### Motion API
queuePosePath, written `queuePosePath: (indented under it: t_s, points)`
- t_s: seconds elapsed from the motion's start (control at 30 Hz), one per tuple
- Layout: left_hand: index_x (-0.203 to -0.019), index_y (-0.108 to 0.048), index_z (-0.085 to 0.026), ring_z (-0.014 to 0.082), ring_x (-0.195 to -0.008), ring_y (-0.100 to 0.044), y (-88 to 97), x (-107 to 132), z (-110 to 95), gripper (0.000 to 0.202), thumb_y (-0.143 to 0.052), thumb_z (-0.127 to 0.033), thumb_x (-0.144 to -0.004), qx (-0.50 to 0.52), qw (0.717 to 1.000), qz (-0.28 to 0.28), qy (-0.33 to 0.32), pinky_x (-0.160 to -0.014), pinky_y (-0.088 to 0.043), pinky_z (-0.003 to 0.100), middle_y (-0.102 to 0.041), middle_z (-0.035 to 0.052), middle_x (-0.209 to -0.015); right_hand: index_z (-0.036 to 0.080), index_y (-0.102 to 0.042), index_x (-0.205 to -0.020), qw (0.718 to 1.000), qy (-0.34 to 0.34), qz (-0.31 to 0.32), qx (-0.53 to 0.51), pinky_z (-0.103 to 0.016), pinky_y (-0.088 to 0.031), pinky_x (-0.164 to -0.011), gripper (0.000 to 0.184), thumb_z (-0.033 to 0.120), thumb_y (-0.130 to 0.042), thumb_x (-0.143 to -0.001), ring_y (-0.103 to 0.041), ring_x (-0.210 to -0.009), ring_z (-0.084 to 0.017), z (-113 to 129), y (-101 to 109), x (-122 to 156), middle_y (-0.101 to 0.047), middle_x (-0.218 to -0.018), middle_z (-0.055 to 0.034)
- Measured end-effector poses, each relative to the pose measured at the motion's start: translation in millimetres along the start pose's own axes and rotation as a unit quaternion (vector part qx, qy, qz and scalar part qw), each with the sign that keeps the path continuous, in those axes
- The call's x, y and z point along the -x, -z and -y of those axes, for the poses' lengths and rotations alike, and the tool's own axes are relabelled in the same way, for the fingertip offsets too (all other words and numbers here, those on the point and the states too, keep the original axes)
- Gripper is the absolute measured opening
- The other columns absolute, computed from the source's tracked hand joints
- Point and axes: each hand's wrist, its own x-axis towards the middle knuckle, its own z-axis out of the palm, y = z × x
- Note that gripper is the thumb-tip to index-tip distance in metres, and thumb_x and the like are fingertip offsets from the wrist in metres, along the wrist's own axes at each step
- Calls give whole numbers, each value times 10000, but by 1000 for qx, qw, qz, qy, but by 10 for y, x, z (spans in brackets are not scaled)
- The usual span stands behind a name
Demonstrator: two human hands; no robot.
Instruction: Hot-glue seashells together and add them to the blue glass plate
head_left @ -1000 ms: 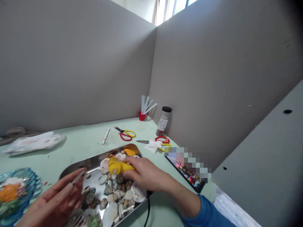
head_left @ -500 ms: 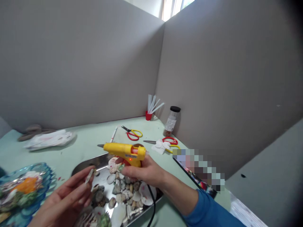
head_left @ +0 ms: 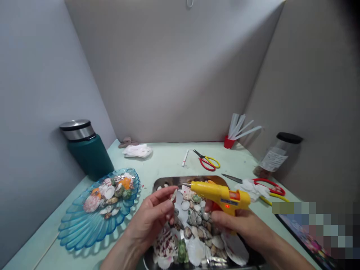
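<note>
In my right hand (head_left: 233, 219) is a yellow hot glue gun (head_left: 219, 195), its small red light lit and its metal nozzle pointing left. My left hand (head_left: 152, 215) pinches a small pale shell piece (head_left: 174, 195) between thumb and fingertips, close to the nozzle tip. Whether the two touch I cannot tell. Beneath both hands lies a metal tray (head_left: 168, 180) of shells and small stones, partly hidden by the hands. To the left, a blue shell-shaped plate (head_left: 84, 228) bears an arrangement of shells, some of them orange, green or pink.
A green bottle (head_left: 90, 155) stands behind the plate. Further back lie a white packet (head_left: 137, 150), a white marker (head_left: 185, 158) and scissors (head_left: 208, 161). On the right are a red cup (head_left: 229, 142) of glue sticks, a jar (head_left: 274, 157), more scissors (head_left: 270, 185) and a partly blurred dark-edged panel (head_left: 303, 232).
The view has swung left, bringing the whole plate and the bottle into sight. The glue gun nozzle and the shell piece are closer together. Both hands keep their hold.
</note>
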Motion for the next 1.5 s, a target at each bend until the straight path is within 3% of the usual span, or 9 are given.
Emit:
queuePosePath:
  t_s: [0.17, 0.33, 0.67, 1.1, 1.5]
  points:
    - [-968, -705, -124, 42, -481, -477, -17, 11, -16, 371, -783, -142, -606, 10, 1000, 12, 4, -452, -423, 169, -605, -7, -649, 206, -678, -862, 999, -10, 15, 32, -263, -502, -626, 226, 365, -708, -704, -585, -684, -150, -1, -10, 24, -644, -770, -5]
    - [-976, -705, -136, 51, -503, -507, 0, 9, -11, 391, -786, -132, -593, 11, 1000, 10, 7, -459, -440, 174, -635, 7, -710, 224, -681, -900, 997, -5, 38, 68, -312, -523, -761, 216, 358, -690, -730, -633, -830, -196, 23, -39, 34, -686, -873, -15]
    - [-979, -700, -114, 43, -486, -508, 20, 1, -4, 357, -757, -106, -627, 20, 999, 37, 0, -447, -430, 155, -638, 6, -681, 237, -684, -924, 993, 30, 55, 104, -305, -537, -792, 202, 347, -673, -755, -653, -855, -198, 36, -49, 23, -707, -901, -14]
    - [-943, -715, -123, 55, -516, -519, 4, 3, 4, 354, -782, -128, -596, 15, 1000, 11, -4, -477, -434, 175, -662, 20, -731, 244, -688, -939, 993, 21, 28, 112, -299, -532, -822, 200, 342, -669, -766, -655, -890, -189, -50, -19, 33, -713, -934, -13]
    - [-929, -719, -138, 72, -549, -527, -7, 16, -11, 336, -777, -125, -599, 6, 1000, 6, 2, -505, -421, 196, -671, 34, -774, 250, -709, -925, 987, 43, 23, 152, -340, -547, -797, 218, 389, -655, -767, -663, -850, -215, 25, -32, 50, -719, -894, -25]
